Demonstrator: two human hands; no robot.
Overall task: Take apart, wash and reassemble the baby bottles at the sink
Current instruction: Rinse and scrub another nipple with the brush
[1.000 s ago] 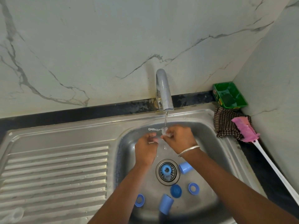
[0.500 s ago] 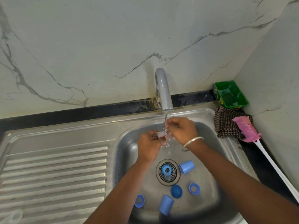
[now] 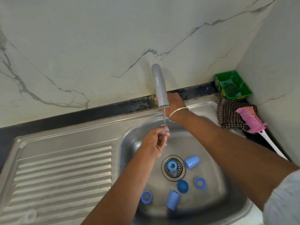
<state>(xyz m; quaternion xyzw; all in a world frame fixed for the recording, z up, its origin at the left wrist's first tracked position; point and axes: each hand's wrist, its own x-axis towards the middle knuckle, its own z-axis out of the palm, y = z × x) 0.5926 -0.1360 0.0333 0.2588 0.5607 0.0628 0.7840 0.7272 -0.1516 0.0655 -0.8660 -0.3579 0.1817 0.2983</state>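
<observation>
We've got our left hand (image 3: pixel 154 140) under the thin stream from the tap (image 3: pixel 159 88), fingers curled around a small clear teat (image 3: pixel 165 129) that's getting rinsed over the back of the sink (image 3: pixel 129 143) basin. Our right hand (image 3: pixel 174 101) is up behind the tap spout, by the back edge of the sink; the spout hides its fingers, so we can't tell if it's gripping anything. There's a bangle (image 3: pixel 177 113) on that wrist.

Down in the basin: a blue ring (image 3: pixel 171 165) sitting on the drain strainer (image 3: pixel 173 168), a light blue cap (image 3: pixel 192 161) lying on its side just right of the drain, a darker blue dome piece (image 3: pixel 182 186) below the drain, another blue ring (image 3: pixel 200 182) to its right, a third ring (image 3: pixel 146 197) near the basin's front left, and a second light blue cap (image 3: pixel 173 199) at the front.

On the counter at the back right corner sits a green tray (image 3: pixel 233 85), with a checked cloth (image 3: pixel 230 114) in front of it and a pink bottle brush (image 3: pixel 250 120) lying on the cloth, its white handle pointing toward the front right.
</observation>
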